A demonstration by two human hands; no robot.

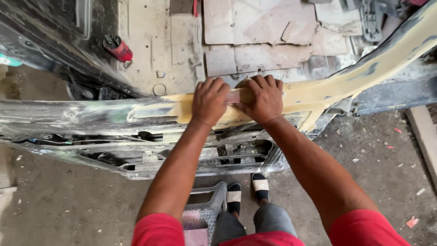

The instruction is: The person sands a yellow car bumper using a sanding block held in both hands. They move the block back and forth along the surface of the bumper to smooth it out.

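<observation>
A long car body panel [82, 116] lies across the view, bare metal at the left and coated with yellow filler [318, 93] toward the right. My left hand [209, 101] and my right hand [264, 98] press side by side on a small pinkish sanding block [233, 96] laid on the filler. Both hands curl over the block; most of it is hidden under the fingers. My forearms reach up from red sleeves at the bottom.
A red canister [119, 48] lies on the floor beyond the panel. Flattened cardboard pieces [259, 27] cover the ground at top centre. A grey stool [207, 209] stands by my sandalled feet [248, 191]. A wooden plank [423, 136] lies at the right.
</observation>
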